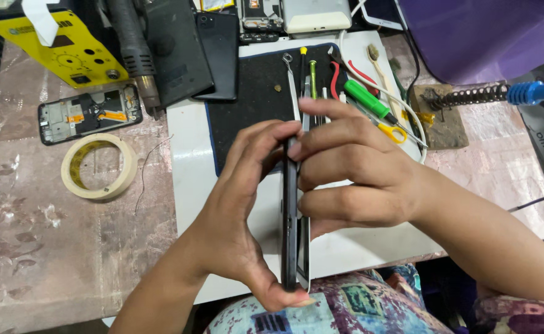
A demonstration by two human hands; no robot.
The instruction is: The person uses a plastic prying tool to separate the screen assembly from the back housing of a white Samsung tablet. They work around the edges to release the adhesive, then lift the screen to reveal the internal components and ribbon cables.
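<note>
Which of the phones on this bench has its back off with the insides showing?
The opened phone lying flat at the left, above the roll of tape. The edge-on black phone in both hands and the black one behind the mat look closed.

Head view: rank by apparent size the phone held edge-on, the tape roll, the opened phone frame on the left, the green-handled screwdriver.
1. Phone held edge-on, though it is nearest the camera, so this is unsure.
2. Opened phone frame and tape roll: look alike, not ranked.
3. Green-handled screwdriver, smallest.
</note>
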